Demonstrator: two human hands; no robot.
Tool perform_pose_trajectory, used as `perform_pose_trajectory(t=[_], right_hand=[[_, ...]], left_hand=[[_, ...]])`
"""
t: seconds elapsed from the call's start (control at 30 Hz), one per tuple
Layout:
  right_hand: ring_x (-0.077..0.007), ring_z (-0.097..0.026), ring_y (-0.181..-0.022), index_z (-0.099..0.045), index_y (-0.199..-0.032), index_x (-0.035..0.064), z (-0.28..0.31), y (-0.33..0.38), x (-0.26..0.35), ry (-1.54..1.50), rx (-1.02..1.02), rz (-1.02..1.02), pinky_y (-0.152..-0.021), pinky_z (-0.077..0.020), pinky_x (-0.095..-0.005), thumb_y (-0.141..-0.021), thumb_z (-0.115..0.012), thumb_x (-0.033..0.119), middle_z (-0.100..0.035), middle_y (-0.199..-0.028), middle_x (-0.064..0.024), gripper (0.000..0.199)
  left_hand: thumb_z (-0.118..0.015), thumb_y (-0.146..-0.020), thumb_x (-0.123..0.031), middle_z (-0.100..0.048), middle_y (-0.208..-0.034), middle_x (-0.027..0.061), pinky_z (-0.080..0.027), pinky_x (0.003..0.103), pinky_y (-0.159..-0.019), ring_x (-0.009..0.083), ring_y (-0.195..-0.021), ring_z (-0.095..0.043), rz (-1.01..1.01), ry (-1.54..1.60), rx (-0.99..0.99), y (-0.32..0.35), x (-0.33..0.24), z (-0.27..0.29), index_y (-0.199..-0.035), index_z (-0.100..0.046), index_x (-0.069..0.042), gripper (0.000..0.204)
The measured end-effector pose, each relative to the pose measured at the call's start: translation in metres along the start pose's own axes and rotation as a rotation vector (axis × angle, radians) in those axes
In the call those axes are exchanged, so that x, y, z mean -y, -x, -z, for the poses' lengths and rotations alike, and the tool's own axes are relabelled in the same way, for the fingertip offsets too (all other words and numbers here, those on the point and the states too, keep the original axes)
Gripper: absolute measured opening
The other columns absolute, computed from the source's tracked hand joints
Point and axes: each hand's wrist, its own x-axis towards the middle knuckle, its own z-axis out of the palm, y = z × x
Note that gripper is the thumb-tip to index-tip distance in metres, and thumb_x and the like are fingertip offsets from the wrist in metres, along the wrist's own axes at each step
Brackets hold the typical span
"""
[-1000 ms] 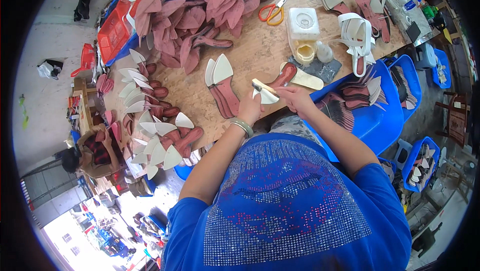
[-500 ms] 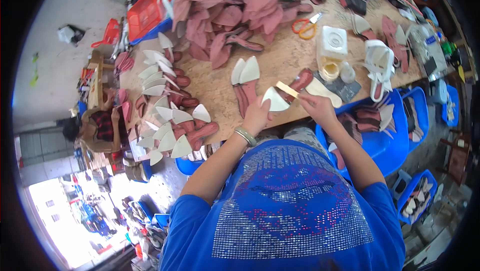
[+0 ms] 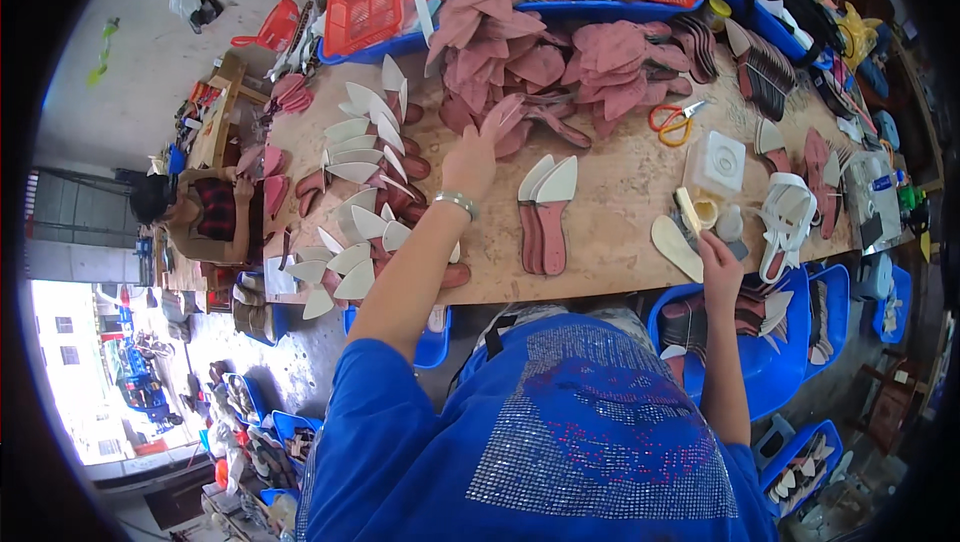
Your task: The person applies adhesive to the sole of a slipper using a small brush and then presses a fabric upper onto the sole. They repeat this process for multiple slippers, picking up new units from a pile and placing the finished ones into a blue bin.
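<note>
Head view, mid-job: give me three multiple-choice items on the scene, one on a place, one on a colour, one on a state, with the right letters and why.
1. Where do the orange-handled scissors lie?
A. on the wooden worktable
B. in a red basket
C. on the floor

2. What colour is the heap of cut shoe pieces that the left hand reaches to?
A. green
B. dusty pink
C. black

3. What is the right hand doing?
A. lying flat and empty
B. hidden under the table
C. holding a small flat brush-like tool

Answers:
1. A, they rest on the bare wood beside the pink heap.
2. B, every piece in the heap is pink.
3. C, the fingers are closed on the tool's lower end near the glue pot.
</note>
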Motion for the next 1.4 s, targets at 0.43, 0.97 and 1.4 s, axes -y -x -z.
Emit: perform_pose_trajectory(t=[0.43, 0.97, 1.4], right_hand=[[-0.0028, -0.053, -0.074, -0.064, -0.109, -0.0033, 0.025, 0.038, -0.01, -0.102, -0.139, -0.205, -0.064, -0.0423, -0.0156, -0.087, -0.063, 0.009, -0.063, -0.086, 0.001, 0.026], [-0.0052, -0.056, -0.076, -0.067, -0.106, -0.0005, 0.043, 0.039, -0.018, 0.002, -0.177, -0.28, -0.068, -0.0441, -0.019, -0.085, -0.065, 0.014, -0.066, -0.088, -0.0006, 0.026], [-0.0343, -0.064, -0.072, -0.07, -0.094, 0.0117, 0.034, -0.051, -0.082, 0.539, -0.086, 0.012, -0.065, -0.0515, -0.0421, -0.082, -0.06, 0.028, -0.065, -0.079, -0.018, 0.023]], left_hand=[[-0.053, -0.087, -0.024, -0.059, -0.103, 0.0159, -0.046, 0.044, -0.083, 0.0324, -0.098, -0.057, 0.042, 0.354, 0.081, 0.013, 0.007, -0.112, -0.12, -0.052, -0.009, 0.037], [-0.056, -0.087, -0.029, -0.067, -0.091, 0.0137, -0.053, 0.034, -0.066, 0.0205, -0.076, -0.066, 0.254, 0.804, 0.539, -0.028, -0.084, -0.126, -0.122, -0.057, -0.012, 0.038], [-0.062, -0.088, -0.024, -0.06, -0.071, 0.0028, -0.041, 0.018, -0.046, 0.0073, -0.055, -0.057, 0.319, 1.199, 0.707, 0.052, -0.126, 0.026, -0.103, -0.055, -0.002, 0.027]])
